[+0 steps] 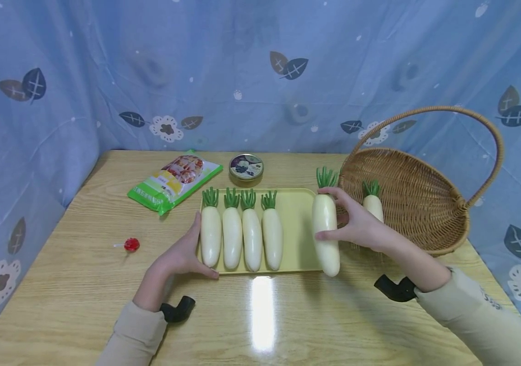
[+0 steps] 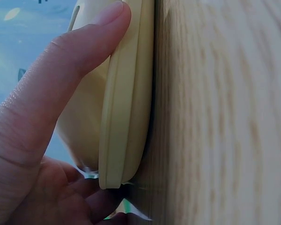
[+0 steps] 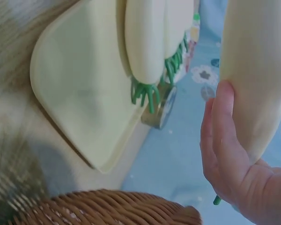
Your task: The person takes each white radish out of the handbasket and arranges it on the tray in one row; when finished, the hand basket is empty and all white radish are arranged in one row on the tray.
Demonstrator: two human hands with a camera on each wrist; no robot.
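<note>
My right hand point(image 1: 356, 221) grips a white radish point(image 1: 323, 216) with a green top, raised over the right end of the pale yellow tray point(image 1: 300, 229). In the right wrist view its fingers point(image 3: 223, 124) lie along the radish's side. Several more white radishes point(image 1: 252, 239) lie side by side on the tray's left part, green tops toward the back. At the tray's left end, my left hand point(image 1: 182, 256) holds the rim. The left wrist view has the thumb point(image 2: 79, 51) over the rim and the other fingers round the corner, partly hidden.
A wicker basket point(image 1: 407, 203) with a tall handle stands at the right; another radish point(image 1: 372, 206) shows inside. Behind the tray are a green-edged food packet point(image 1: 173, 180) and a round tin point(image 1: 246, 168). A red lollipop point(image 1: 131, 244) lies at the left.
</note>
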